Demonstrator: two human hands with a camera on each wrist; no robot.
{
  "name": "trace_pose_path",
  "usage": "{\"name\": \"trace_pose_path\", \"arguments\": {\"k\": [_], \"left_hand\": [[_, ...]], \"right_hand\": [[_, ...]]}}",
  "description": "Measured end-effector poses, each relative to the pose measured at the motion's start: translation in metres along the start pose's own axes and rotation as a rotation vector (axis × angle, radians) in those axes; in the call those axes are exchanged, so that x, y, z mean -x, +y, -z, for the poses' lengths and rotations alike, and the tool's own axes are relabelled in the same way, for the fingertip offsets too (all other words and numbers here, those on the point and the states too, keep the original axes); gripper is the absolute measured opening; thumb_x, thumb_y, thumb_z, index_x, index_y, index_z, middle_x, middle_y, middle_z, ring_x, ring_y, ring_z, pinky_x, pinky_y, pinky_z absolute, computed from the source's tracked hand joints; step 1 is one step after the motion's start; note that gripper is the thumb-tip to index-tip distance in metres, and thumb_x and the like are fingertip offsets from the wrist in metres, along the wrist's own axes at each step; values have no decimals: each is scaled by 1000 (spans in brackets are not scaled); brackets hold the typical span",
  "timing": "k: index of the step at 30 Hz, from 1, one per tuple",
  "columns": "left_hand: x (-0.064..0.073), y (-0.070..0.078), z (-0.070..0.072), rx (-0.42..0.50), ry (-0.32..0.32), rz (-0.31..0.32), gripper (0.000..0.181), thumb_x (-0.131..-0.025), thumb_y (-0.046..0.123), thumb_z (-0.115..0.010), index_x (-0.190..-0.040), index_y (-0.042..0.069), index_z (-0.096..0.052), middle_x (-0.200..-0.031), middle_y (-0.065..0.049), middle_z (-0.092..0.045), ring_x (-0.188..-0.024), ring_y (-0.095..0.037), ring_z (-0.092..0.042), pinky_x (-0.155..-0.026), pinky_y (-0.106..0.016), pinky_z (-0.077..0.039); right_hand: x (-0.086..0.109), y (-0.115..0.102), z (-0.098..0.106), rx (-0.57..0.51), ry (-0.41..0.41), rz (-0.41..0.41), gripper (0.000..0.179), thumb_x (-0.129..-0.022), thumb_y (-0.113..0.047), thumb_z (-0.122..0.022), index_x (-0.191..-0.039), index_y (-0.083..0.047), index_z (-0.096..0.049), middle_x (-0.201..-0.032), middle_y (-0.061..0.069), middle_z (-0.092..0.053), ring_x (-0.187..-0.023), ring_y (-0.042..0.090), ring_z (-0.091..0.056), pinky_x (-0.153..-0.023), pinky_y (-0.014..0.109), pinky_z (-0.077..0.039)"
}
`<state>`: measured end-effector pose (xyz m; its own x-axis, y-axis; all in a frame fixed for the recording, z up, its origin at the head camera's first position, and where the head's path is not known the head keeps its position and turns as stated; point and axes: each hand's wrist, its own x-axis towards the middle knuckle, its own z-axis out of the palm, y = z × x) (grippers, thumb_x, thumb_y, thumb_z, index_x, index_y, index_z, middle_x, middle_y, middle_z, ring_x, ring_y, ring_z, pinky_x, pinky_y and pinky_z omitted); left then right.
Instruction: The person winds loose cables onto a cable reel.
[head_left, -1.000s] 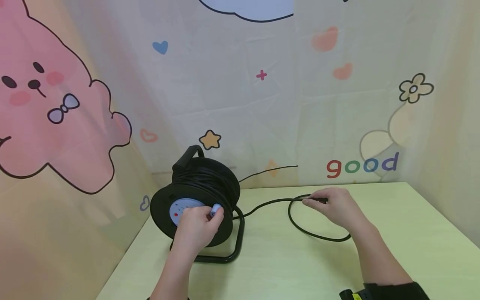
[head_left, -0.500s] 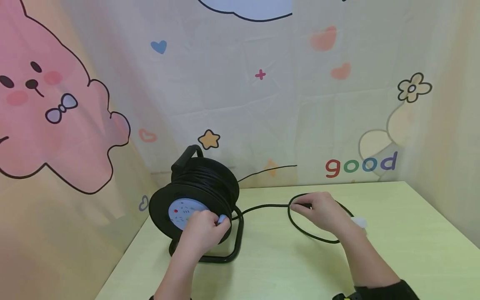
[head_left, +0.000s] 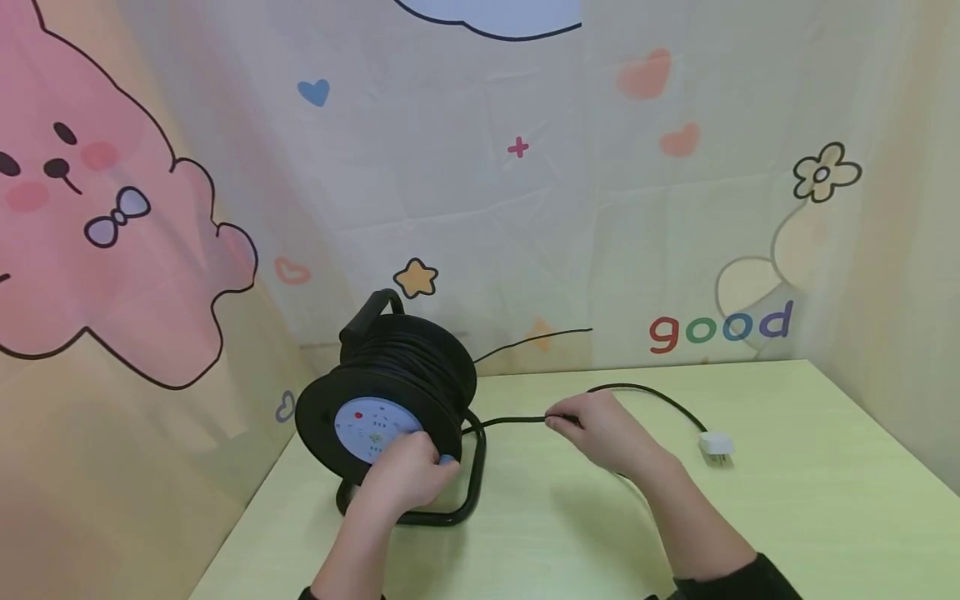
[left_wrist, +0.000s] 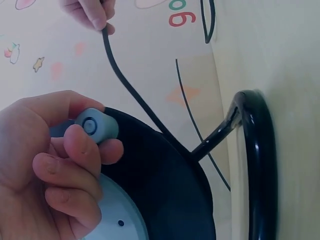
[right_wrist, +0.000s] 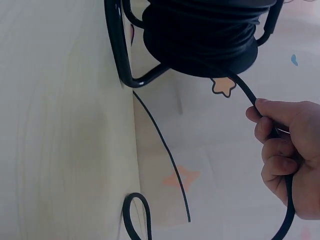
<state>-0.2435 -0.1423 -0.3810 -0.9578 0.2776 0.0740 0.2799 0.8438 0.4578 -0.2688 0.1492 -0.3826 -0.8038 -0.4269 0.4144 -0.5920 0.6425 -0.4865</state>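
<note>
A black cable reel [head_left: 408, 358] with a pale blue socket panel [head_left: 367, 421] on its front stands at the left of the table. My left hand [head_left: 408, 471] pinches the small blue crank knob [left_wrist: 102, 125] on the reel's face, between thumb and fingers. To the right, my right hand [head_left: 596, 425] grips the black cable [right_wrist: 245, 90], which runs taut from the hand to the reel's wound coils. The rest of the cable loops behind that hand and ends in a white plug [head_left: 716, 443] with metal prongs, lying on the table.
The reel's black tubular stand [head_left: 476, 492] rests on the pale table [head_left: 525, 550]. A printed curtain [head_left: 480, 192] hangs behind and along the sides. A thin dark line [head_left: 536, 337] shows against the curtain behind the reel.
The right hand has moved left toward the reel, bringing the cable along; the white plug now shows fully. The knob and left hand have gone lower as the reel face turned.
</note>
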Motion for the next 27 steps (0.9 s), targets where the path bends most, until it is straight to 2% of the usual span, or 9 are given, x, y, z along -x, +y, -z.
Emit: {"name": "trace_pose_path", "arguments": {"k": [7,13,22,27], "left_hand": [[0,-9,-2,-52,-85,42,35,-82,22,-54,-48,11,-53,-40,4,-52,-43,-15,-50,-43,-29,-37],[1,-18,-5,-75,-134,124,15,-81,19,-59,-76,6,-57,-51,-2,-57,-44,-17,-53,-46,-32,-43],[1,-20,-5,-74,-146,133,19,-83,21,-61,-85,3,-56,-54,-3,-58,-46,-18,-54,-49,-33,-44],[1,-21,-6,-68,-155,140,22,-84,22,-61,-88,1,-57,-54,-3,-58,-46,-18,-54,-50,-33,-44]], "right_hand": [[-10,-12,-16,18,14,41,10,-91,-12,-64,-94,-15,-73,-80,-12,-65,-68,4,-54,-68,32,-50],[-16,-21,-26,9,9,44,11,-92,-10,-63,-96,-14,-73,-85,-9,-67,-72,2,-56,-71,32,-51],[-16,-25,-29,24,10,44,11,-91,-10,-64,-96,-13,-73,-85,-9,-68,-74,2,-56,-71,32,-51],[-13,-26,-25,67,5,15,7,-88,-14,-67,-92,-16,-72,-76,-13,-63,-66,3,-53,-66,30,-49]]}}
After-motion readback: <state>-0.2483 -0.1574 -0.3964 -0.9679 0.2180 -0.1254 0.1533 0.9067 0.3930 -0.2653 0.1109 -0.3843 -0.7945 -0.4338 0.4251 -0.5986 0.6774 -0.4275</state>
